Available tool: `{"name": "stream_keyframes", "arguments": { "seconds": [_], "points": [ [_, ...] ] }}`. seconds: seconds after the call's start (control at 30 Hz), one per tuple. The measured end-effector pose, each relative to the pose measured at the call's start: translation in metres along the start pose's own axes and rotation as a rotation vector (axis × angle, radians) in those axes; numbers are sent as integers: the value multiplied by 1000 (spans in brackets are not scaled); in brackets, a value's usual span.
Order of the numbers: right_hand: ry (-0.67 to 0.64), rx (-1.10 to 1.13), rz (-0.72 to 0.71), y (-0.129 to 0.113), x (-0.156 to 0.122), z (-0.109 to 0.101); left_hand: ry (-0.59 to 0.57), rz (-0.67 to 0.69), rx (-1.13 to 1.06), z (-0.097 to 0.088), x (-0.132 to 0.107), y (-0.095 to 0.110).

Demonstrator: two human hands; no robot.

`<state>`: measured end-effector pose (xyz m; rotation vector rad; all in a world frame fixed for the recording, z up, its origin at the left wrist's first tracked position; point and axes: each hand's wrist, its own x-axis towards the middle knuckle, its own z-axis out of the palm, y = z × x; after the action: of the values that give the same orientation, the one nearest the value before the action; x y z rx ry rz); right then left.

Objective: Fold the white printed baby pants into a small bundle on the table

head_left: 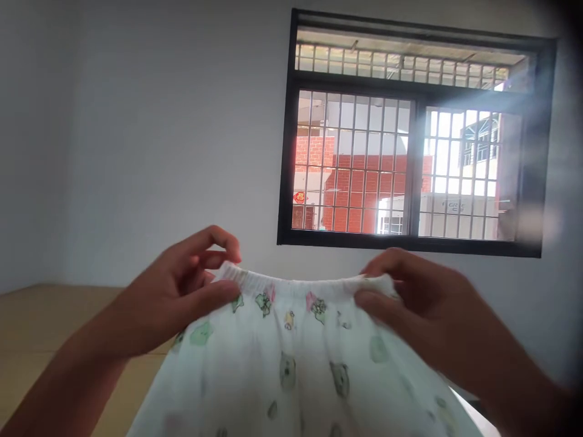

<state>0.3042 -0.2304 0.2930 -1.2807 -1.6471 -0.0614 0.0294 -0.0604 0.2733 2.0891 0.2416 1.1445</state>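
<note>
A thin white garment with a gathered elastic waistband hangs spread in front of me, printed with small green, pink and grey cartoon figures. Its lower part runs out of view, so I cannot tell whether it is trousers or a skirt. My left hand pinches the waistband's left end, thumb on the near side and the index finger arched above the edge. At the right end, my right hand grips the band between thumb and bent fingers. Between the two hands the waistband sags slightly.
A dark-framed window with metal bars is in the wall behind the garment, bright light coming through. The pale wall fills the left side. A tan flat surface lies at lower left, beyond my left arm.
</note>
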Motion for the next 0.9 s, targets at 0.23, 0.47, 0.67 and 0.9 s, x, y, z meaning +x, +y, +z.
{"name": "stream_keyframes", "arguments": {
  "seconds": [0.23,0.47,0.67,0.9],
  "points": [
    [-332,-189,398,184,-31,91,-268,-429,314,55,4,-172],
    [-524,-331,335,239,-114,145,-420,-477,568,134,-119,-260],
    [-692,-346,304,252,-89,181,-601,-369,704,135,-129,-264],
    [-701,-398,330,276,-91,203,-483,-370,706,130,-139,-256]
  ]
}}
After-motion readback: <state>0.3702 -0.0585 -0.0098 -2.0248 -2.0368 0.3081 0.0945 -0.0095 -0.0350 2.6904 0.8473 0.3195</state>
